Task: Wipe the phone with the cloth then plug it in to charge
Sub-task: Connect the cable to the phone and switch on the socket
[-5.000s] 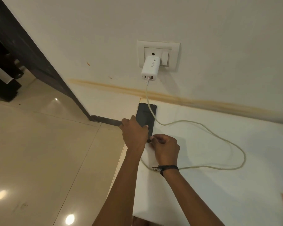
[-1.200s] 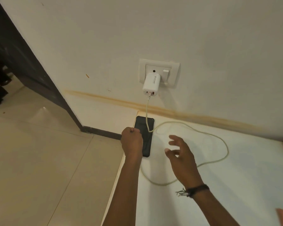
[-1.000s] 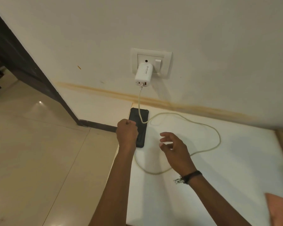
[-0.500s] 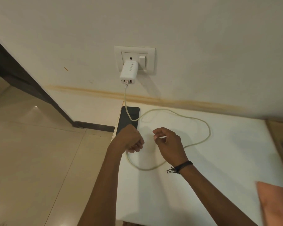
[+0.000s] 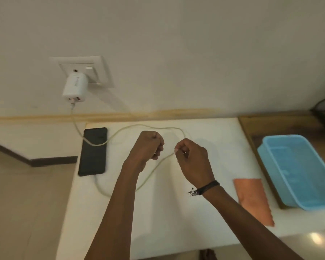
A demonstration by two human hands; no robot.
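Floor [image 5: 26, 212], beige and glossy, at far left, dark skirting [image 5: 51, 160] along its far edge. Next, white wall socket [image 5: 83, 70] with white charger [image 5: 75, 87] plugged in, pale cable [image 5: 148, 177] dropping from its underside. Below, white table [image 5: 167, 222], its near left part bare. Black phone [image 5: 93, 152] flat on table's far left corner, screen dark, long side along the edge; cable crossing its upper half, looping right toward the wall, curving back past both hands, running on to the phone's near end, seemingly plugged in there, joint itself too small to confirm. Left hand [image 5: 146, 149] raised over table's middle, curled into a loose fist, fingers folded in, holding nothing visible. Right hand [image 5: 192, 156] just beside it, apart from it, thumb and forefinger pinched narrow close to the cable's loop; whether cable truly gripped, cannot tell. Dark thread bracelet [image 5: 204, 188] on right wrist. Further right, orange cloth [image 5: 253, 199] lying flat on table, well apart from phone, untouched by either hand. Beyond, light blue plastic tub [image 5: 270, 152] on a wooden surface [image 5: 281, 122] beside the table. Far right top, dark object, blurred, not identifiable.
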